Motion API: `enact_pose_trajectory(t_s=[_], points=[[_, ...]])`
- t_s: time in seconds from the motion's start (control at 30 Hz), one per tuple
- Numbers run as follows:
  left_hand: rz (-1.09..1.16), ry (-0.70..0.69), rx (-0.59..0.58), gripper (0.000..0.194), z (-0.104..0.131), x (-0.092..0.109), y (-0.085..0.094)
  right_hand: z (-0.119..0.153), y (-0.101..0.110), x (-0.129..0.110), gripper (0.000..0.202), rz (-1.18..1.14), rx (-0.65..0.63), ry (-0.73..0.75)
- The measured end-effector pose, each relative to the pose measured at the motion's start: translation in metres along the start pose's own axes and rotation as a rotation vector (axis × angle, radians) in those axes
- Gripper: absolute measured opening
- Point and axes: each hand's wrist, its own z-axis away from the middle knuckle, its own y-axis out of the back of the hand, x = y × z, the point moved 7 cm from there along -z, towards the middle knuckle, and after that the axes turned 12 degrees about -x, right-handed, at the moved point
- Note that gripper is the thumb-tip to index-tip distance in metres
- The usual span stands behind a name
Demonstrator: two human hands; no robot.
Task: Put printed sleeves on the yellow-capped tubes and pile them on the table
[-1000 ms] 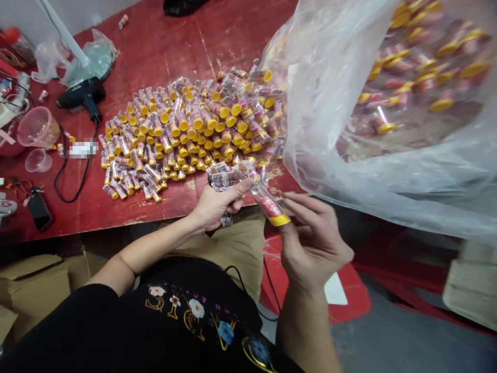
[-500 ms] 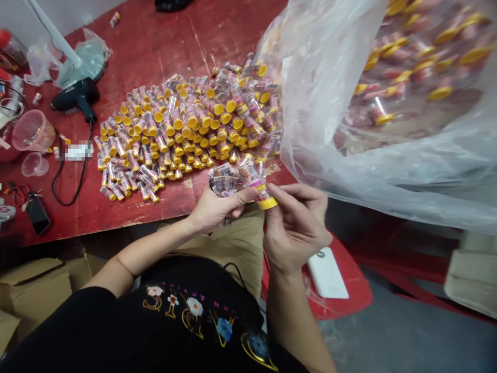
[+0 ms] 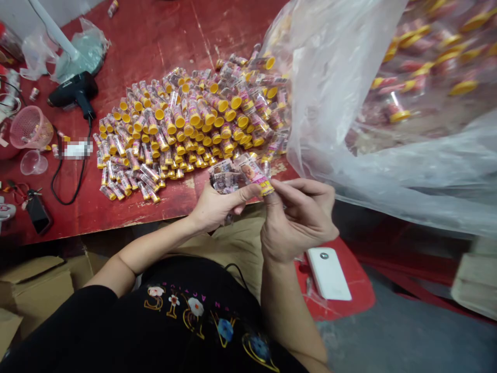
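Note:
My left hand [image 3: 219, 204] is closed around a bunch of printed clear plastic sleeves [image 3: 225, 177], its thumb pressed on top. One printed sleeve [image 3: 252, 172], with a pink and yellow band at its near end, sticks out past the thumb. My right hand [image 3: 295, 217] pinches that banded end between thumb and fingers. Whether a tube sits inside is hidden by the fingertips. Just beyond both hands lies a large heap of small clear tubes with yellow caps [image 3: 186, 124], wrapped in pink printed sleeves.
On the right, a big clear plastic bag [image 3: 322, 93] holds more yellow-capped tubes. A black heat gun [image 3: 75, 93], pink basket [image 3: 31, 127], clear cup [image 3: 34, 162] and keys with a black fob [image 3: 38, 215] are on the red table [image 3: 163, 31]. A white power bank [image 3: 329, 274] rests on a red stool [image 3: 359, 290].
The yellow cap-like end that showed below my right fingertips is out of sight; a printed yellow band shows there instead. My right hand has shifted slightly. The view has moved a little.

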Motion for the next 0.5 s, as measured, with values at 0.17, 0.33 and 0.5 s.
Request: enact_pose_trajectory(t_s=[0.17, 0.33, 0.5], points=[[0.036, -0.025, 0.074, 0.042, -0.002, 0.005, 0.008, -0.004, -0.007, 0.002, 0.014, 0.064, -0.064, 0.003], [0.077, -0.016, 0.094, 0.038, 0.001, 0.007, 0.011, -0.004, -0.010, -0.001, 0.020, 0.032, -0.092, 0.041], [0.120, 0.072, 0.162, 0.051, 0.004, 0.003, 0.015, -0.004, -0.010, -0.004, 0.017, 0.074, -0.100, 0.019]])
